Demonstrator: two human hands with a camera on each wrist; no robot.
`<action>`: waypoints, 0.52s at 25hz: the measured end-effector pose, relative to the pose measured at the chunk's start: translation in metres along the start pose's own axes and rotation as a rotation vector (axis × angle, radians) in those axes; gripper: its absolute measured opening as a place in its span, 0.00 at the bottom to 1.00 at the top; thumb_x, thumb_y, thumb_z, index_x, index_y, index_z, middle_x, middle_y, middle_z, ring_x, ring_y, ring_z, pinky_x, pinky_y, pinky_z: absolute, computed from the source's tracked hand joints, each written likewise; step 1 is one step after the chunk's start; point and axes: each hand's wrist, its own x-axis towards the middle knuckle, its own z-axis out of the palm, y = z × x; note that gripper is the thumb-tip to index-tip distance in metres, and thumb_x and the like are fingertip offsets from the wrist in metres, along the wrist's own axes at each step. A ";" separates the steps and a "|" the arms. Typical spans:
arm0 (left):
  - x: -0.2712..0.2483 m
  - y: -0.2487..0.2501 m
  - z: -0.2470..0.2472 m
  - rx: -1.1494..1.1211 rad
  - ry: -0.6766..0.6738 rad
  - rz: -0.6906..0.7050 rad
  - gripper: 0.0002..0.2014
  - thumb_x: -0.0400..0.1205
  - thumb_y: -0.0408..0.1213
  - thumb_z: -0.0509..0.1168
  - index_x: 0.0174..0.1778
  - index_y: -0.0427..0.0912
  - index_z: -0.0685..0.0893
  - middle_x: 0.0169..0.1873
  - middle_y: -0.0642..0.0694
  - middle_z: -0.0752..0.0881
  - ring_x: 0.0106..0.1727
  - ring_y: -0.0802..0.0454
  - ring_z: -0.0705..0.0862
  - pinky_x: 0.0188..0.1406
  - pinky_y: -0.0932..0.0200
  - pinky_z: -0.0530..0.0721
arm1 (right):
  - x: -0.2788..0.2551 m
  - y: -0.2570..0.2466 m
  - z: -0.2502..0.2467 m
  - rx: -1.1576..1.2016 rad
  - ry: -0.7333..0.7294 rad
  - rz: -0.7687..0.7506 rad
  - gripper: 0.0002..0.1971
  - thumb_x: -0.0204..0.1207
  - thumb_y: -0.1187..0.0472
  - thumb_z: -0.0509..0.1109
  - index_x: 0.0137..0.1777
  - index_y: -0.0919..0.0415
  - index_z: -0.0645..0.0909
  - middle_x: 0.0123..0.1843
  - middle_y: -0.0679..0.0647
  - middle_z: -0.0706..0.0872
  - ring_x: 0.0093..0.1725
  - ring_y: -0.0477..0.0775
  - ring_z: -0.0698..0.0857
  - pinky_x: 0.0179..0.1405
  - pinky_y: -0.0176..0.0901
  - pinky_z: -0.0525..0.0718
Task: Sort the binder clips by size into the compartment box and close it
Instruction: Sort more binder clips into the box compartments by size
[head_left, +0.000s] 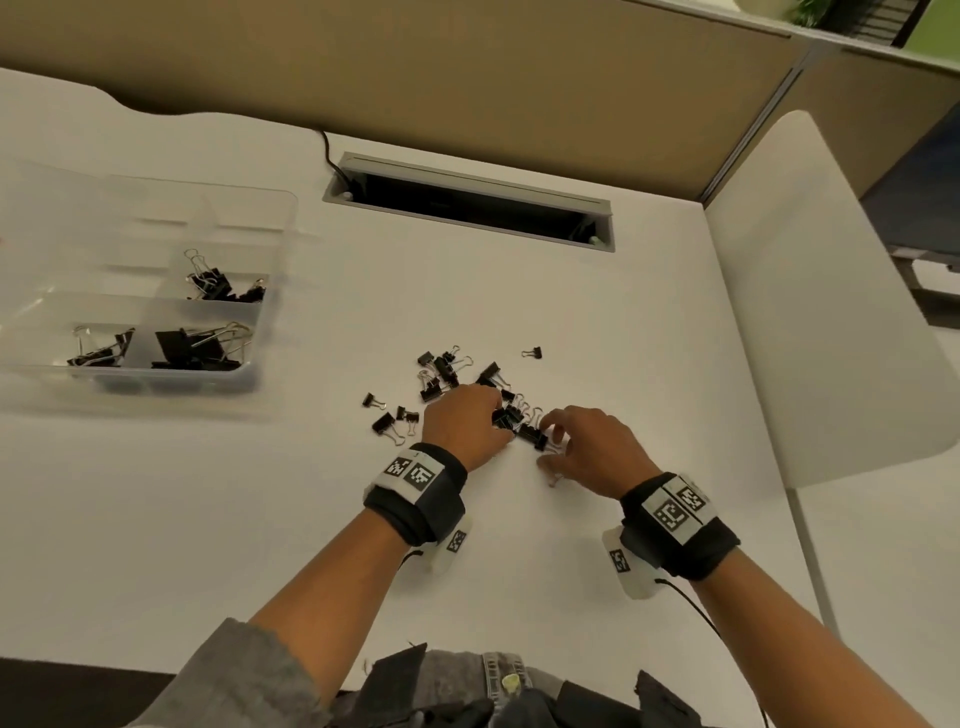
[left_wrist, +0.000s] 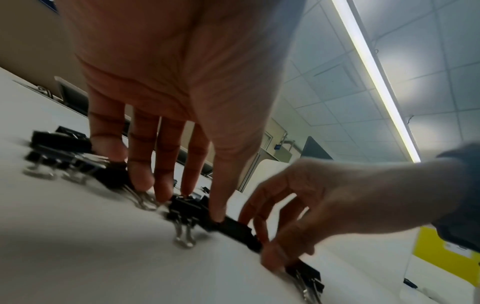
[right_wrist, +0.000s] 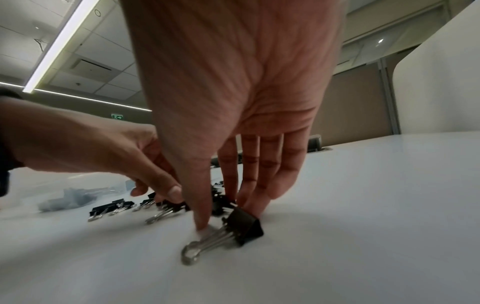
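Note:
Black binder clips (head_left: 445, 373) of mixed sizes lie scattered mid-table. Both hands work at the pile's near edge. My left hand (head_left: 501, 415) reaches down with straight fingers, and its fingertips (left_wrist: 140, 181) and thumb touch clips (left_wrist: 185, 205) on the table. My right hand (head_left: 550, 441) pinches one binder clip (right_wrist: 245, 226): the thumb presses its wire handle and the fingers (right_wrist: 253, 202) sit behind its black body. The clear compartment box (head_left: 156, 382) stands open at the left. Clips lie in three of its compartments, with the largest (head_left: 197, 347) at the front right.
A cable slot (head_left: 467, 202) is cut into the table behind the pile, with a black cable (head_left: 327, 150) running into it. A white divider panel (head_left: 831, 312) bounds the table on the right. One stray clip (head_left: 533, 353) lies just beyond the pile.

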 end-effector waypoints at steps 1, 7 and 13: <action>0.001 0.004 0.004 0.010 0.017 -0.002 0.16 0.78 0.48 0.69 0.60 0.47 0.82 0.54 0.49 0.85 0.56 0.48 0.83 0.47 0.55 0.79 | 0.003 -0.003 0.002 -0.001 0.014 -0.021 0.16 0.74 0.51 0.73 0.61 0.51 0.81 0.54 0.50 0.85 0.51 0.55 0.83 0.43 0.44 0.76; 0.004 -0.001 -0.001 0.033 0.046 -0.049 0.11 0.79 0.38 0.67 0.57 0.47 0.84 0.54 0.49 0.86 0.55 0.48 0.84 0.46 0.54 0.79 | 0.015 -0.011 0.001 0.051 0.070 -0.040 0.13 0.77 0.52 0.70 0.59 0.53 0.83 0.54 0.50 0.85 0.50 0.53 0.83 0.43 0.44 0.78; 0.003 -0.025 -0.026 -0.028 0.049 -0.095 0.17 0.76 0.42 0.70 0.62 0.50 0.82 0.56 0.50 0.84 0.56 0.48 0.82 0.49 0.55 0.79 | 0.019 -0.022 -0.004 0.025 0.115 0.013 0.25 0.73 0.35 0.68 0.64 0.48 0.80 0.55 0.45 0.84 0.53 0.51 0.83 0.44 0.44 0.76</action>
